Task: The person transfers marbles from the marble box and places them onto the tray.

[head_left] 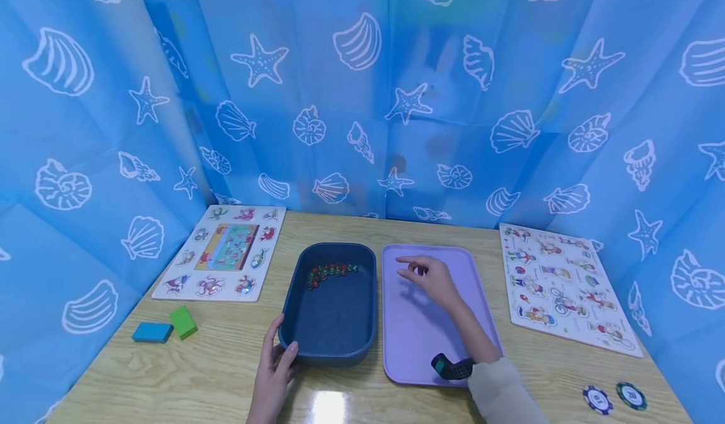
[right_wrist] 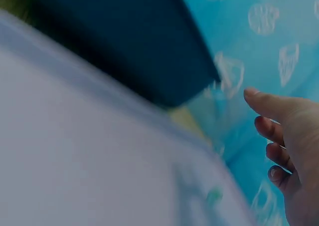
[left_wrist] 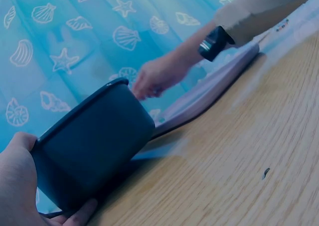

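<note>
In dark blue bin (head_left: 334, 323) on wooden bench (head_left: 198, 386), toward far end: red and green beads (head_left: 328, 272) | with left hand (head_left: 274, 368), gripping bin's near left corner | with right hand (head_left: 433, 279), hovering above purple tray (head_left: 413, 348), thumb and forefinger apart

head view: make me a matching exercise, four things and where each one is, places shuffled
Things
1. left hand
2. right hand
3. small red and green pieces
4. green block

Places
A. just right of the blue block
B. above the purple tray
C. gripping the dark blue bin at its near left corner
D. inside the bin, toward its far end

Pairs: 1-C, 2-B, 3-D, 4-A
</note>
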{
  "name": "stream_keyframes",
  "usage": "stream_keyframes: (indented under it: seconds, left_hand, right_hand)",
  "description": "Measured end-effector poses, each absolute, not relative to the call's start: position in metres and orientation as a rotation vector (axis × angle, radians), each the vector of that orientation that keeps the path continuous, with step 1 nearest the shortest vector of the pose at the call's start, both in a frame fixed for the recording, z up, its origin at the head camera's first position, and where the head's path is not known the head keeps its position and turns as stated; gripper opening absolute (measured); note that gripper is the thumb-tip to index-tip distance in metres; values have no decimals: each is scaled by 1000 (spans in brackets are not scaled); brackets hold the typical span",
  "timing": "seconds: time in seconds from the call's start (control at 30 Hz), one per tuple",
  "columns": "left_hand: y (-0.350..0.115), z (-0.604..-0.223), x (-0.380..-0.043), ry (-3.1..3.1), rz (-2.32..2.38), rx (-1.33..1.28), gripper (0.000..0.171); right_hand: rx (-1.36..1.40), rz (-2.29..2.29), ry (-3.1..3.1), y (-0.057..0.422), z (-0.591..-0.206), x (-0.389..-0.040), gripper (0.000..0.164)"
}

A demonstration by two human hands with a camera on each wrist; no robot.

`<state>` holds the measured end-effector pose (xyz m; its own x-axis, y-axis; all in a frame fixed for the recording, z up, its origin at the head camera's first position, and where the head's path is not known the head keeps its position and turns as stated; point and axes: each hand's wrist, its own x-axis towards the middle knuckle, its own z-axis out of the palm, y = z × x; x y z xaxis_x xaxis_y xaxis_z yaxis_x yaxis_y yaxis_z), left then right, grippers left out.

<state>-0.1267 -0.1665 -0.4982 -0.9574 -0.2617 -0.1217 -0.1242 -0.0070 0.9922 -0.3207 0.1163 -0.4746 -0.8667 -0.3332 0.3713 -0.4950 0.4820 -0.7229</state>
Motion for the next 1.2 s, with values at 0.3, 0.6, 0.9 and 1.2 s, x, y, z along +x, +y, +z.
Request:
stream_keyframes:
  seconds: [0.3, 0.6, 0.9, 1.2]
  left_hand:
    - [-166, -499, -127, -2145, -2109, 431, 55]
    - [-165, -498, -127, -2156, -2099, 438, 56]
    - [-167, -501, -126, -2114, -2124, 368, 56]
    - [-168, -500, -125, -2114, -2118, 336, 55]
  right_hand:
    - [1015, 1303, -2594, 57, -422, -327, 27]
    - [1351, 1193, -2633, -6, -402, -338, 22]
    - [1544, 1056, -2784, -42, -417, -347, 22]
    - [1583, 888, -2991, -52, -438, -358, 17]
